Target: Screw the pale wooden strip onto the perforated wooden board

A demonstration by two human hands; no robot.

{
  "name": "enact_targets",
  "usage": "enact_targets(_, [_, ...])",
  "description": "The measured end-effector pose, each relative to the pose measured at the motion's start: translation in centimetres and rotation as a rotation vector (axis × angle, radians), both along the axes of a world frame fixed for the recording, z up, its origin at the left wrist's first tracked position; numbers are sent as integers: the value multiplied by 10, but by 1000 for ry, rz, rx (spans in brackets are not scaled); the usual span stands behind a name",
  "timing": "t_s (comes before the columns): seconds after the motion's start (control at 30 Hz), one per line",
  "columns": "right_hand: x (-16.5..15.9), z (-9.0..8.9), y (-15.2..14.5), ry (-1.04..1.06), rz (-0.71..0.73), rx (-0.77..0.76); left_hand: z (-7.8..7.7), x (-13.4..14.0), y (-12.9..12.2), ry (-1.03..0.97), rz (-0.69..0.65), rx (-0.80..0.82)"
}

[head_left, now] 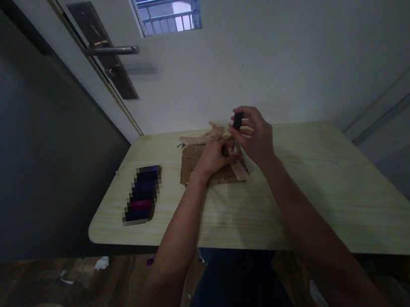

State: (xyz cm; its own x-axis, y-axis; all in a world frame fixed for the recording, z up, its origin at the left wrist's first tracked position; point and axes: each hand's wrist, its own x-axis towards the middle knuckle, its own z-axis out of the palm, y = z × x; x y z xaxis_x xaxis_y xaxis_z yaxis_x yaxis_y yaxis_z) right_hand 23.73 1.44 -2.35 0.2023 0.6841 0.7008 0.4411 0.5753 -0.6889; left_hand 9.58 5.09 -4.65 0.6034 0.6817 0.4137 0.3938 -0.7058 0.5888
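Observation:
My right hand (257, 133) is raised over the right part of a brown cardboard piece (190, 163), its fingers closed on a small dark block (237, 120). Just below and to the left, my left hand (215, 158) rests on the cardboard. Its thumb and index finger are curled around a thin upright pin (233, 144) that looks like a nail, though it is too small to be sure. A pale wooden strip (239, 171) lies along the cardboard's right side, partly under my left fingertips. Small holes mark the cardboard's left part.
Light wood strips (203, 137) lie behind the cardboard, with a few thin metal bits (180, 146) at their left end. A phone-shaped, blurred-out object (142, 194) lies on the left of the table (319, 183). A white door with a handle (114, 51) stands behind.

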Motion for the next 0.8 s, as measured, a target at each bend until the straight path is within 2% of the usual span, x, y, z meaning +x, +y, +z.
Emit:
enact_targets(0.1, [0,1,2,-25,-72,63,0,0,0,-2,1,-3])
enact_targets(0.17, [1,0,3,-25,-68,70,1,0,0,2,2,-1])
enact_targets(0.4, [-4,-8,3,99,-26,-37,0,0,0,-8,-5,-3])
enact_targets(0.63, [0,-9,1,106,-125,-86,0,0,-1,-3,-6,-2])
enact_targets(0.8, [4,-6,-4,102,-41,-68,0,0,-1,6,7,8])
